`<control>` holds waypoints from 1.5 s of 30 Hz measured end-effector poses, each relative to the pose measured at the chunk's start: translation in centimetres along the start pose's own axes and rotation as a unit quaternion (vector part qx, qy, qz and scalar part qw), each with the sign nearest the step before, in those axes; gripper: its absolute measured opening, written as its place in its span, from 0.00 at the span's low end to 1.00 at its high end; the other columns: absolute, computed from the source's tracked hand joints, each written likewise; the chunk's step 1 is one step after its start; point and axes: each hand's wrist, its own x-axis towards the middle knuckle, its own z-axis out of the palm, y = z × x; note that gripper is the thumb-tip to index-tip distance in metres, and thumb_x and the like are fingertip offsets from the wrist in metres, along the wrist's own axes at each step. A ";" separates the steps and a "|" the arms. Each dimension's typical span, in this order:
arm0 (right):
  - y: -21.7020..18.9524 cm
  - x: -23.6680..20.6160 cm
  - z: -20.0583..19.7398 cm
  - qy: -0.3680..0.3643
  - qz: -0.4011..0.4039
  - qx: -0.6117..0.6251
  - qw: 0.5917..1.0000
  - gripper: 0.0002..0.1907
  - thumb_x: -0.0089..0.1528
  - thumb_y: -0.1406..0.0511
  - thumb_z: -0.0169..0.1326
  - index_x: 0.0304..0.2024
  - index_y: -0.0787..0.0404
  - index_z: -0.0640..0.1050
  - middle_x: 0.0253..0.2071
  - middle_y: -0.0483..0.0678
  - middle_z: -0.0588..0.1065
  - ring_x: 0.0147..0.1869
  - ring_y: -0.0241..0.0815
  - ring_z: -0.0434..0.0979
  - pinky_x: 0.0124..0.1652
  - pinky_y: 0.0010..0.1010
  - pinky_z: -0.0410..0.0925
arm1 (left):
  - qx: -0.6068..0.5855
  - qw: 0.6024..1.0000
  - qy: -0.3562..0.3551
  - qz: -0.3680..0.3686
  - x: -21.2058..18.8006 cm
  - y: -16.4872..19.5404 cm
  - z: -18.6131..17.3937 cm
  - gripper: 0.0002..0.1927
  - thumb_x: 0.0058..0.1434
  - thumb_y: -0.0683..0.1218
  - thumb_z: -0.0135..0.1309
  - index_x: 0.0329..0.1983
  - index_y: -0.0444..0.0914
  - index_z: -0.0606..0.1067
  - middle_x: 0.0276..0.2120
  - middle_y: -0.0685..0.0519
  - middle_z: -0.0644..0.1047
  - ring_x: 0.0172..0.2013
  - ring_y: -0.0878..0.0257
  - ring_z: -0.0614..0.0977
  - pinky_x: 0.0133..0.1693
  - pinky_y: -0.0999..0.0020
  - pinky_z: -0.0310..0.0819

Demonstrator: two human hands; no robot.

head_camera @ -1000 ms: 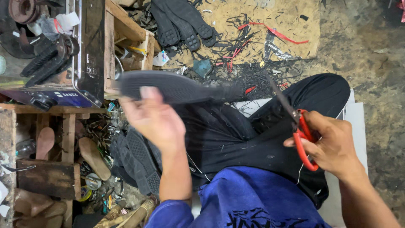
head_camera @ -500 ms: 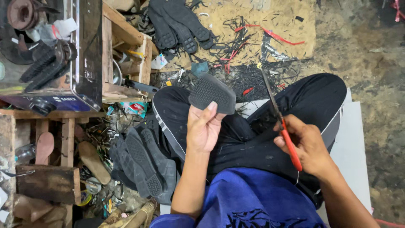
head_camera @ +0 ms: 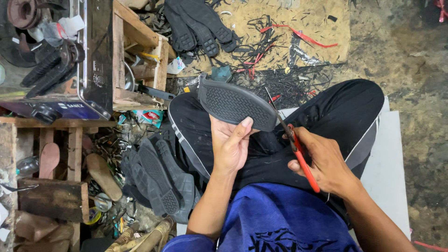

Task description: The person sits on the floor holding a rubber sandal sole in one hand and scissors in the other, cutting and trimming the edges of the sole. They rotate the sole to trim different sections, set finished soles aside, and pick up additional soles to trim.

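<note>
My left hand [head_camera: 229, 145] grips a black rubber shoe sole [head_camera: 235, 103] with a cross-hatched tread, held flat above my lap. My right hand [head_camera: 322, 161] holds red-handled scissors [head_camera: 298, 151], their blades pointing up-left and meeting the right end of the sole. I sit cross-legged in black trousers [head_camera: 326, 114] and a blue shirt [head_camera: 284, 219].
A pile of dark soles [head_camera: 158, 175] lies left of my knee. More black soles [head_camera: 198, 25] rest on a board littered with rubber trimmings [head_camera: 280, 79]. A wooden crate and shelves [head_camera: 135, 51] with tools and shoe lasts [head_camera: 100, 175] stand at left. A white mat [head_camera: 387, 163] lies under me.
My left hand has turned the sole and brought it lower and to the right, from stretched out wide to close over my lap. The scissors have closed in on its right end.
</note>
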 end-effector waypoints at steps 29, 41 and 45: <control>-0.2 0.6 0.5 -0.020 0.056 -0.027 0.998 0.34 0.45 0.50 0.69 0.44 0.62 0.72 0.24 0.54 0.74 0.29 0.59 0.76 0.31 0.45 0.66 | 0.038 0.998 0.043 -0.011 0.5 -0.9 -2.2 0.33 0.64 0.30 0.56 0.69 0.38 0.59 0.51 0.51 0.74 0.44 0.68 0.78 0.44 0.74 0.75; 0.4 0.5 1.0 -0.031 0.022 0.029 0.999 0.32 0.47 0.46 0.66 0.38 0.63 0.71 0.23 0.52 0.72 0.27 0.55 0.73 0.29 0.40 0.66 | 0.022 0.998 0.049 -0.026 0.7 -0.5 -2.6 0.34 0.63 0.30 0.55 0.70 0.38 0.59 0.54 0.50 0.74 0.49 0.64 0.80 0.50 0.71 0.78; 0.9 0.5 1.0 -0.062 0.015 0.123 0.990 0.36 0.49 0.41 0.60 0.43 0.63 0.74 0.23 0.47 0.69 0.22 0.44 0.71 0.25 0.35 0.65 | 0.015 0.999 0.035 -0.025 0.7 -0.4 -2.5 0.33 0.65 0.29 0.54 0.71 0.37 0.59 0.54 0.48 0.74 0.50 0.63 0.80 0.51 0.70 0.77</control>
